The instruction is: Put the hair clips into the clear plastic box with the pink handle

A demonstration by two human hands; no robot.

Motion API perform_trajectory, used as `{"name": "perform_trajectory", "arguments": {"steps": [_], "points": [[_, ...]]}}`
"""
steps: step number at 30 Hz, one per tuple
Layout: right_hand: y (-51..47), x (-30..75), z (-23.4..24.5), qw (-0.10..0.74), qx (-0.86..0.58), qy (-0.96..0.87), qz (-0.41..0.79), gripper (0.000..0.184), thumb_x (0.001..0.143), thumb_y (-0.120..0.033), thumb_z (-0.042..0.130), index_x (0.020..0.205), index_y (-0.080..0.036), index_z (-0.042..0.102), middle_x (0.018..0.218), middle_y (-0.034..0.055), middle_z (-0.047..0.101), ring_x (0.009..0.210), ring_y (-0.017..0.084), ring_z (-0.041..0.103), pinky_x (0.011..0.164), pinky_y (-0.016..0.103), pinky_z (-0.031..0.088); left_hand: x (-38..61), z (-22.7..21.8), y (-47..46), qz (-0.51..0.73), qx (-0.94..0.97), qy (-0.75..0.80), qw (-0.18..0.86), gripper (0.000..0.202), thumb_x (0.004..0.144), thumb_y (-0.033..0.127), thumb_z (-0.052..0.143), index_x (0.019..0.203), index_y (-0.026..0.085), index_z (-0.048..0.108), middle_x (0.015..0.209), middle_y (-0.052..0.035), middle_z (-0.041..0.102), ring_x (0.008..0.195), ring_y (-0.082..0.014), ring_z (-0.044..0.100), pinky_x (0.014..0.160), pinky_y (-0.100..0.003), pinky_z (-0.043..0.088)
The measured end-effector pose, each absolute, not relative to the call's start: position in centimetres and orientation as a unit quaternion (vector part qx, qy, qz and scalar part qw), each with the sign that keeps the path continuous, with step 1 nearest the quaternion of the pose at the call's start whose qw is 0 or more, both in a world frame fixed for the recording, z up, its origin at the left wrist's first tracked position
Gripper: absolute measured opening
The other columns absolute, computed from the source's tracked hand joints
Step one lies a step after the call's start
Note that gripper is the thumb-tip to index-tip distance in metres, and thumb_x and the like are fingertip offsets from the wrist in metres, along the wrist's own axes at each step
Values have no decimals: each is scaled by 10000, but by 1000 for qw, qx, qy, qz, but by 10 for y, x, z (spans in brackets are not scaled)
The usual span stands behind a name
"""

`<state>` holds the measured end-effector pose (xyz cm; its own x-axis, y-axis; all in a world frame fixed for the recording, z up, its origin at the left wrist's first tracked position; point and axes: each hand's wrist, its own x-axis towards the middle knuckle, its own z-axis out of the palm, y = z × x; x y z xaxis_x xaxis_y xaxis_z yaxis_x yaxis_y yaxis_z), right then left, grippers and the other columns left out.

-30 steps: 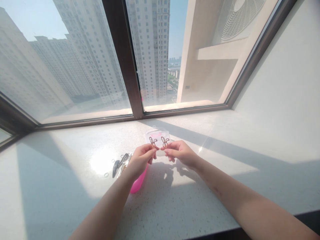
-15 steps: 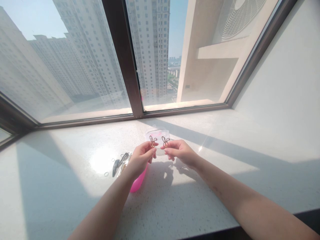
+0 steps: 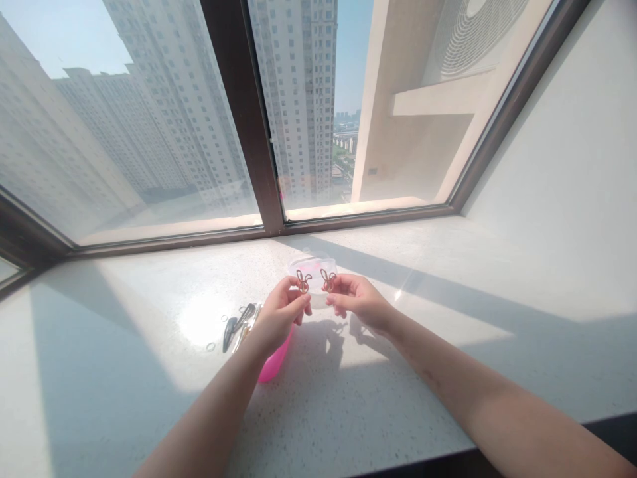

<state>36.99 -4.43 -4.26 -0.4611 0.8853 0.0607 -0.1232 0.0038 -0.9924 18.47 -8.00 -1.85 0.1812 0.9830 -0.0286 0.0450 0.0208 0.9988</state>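
My left hand (image 3: 284, 307) is closed, pinching a small rabbit-shaped hair clip (image 3: 302, 279) with a thin, open outline between thumb and fingers. A matching rabbit-shaped hair clip (image 3: 327, 279) is pinched in my right hand (image 3: 359, 300). Both clips are held upright side by side, a little apart, above the sill. Behind them lies a translucent plastic case (image 3: 313, 265) with pink marks, partly covered by the hands. Under my left wrist, a bright pink container (image 3: 275, 362) shows only in part.
Left of my left hand lie dark hair clips (image 3: 230, 333) and several thin rings (image 3: 210, 346) on the speckled white sill (image 3: 318, 411). A brown-framed window (image 3: 271, 222) borders the back. A white wall (image 3: 557, 179) stands at the right.
Both hands keep their pinch on the clips. The clips have tilted very slightly, and the fingertips of my right hand have shifted a little. The rest stays put.
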Motion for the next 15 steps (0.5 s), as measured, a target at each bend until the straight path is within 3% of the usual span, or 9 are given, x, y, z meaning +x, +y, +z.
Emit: {"name": "perform_trajectory", "arguments": {"steps": [15], "points": [[-44, 370, -44, 399, -322, -596, 618, 224, 723, -251, 673, 904, -133, 615, 703, 13, 602, 523, 101, 542, 453, 222, 387, 185, -16, -81, 421, 550, 477, 541, 163, 782, 275, 568, 889, 188, 482, 599, 24, 577, 483, -96, 464, 513, -231, 342]]}}
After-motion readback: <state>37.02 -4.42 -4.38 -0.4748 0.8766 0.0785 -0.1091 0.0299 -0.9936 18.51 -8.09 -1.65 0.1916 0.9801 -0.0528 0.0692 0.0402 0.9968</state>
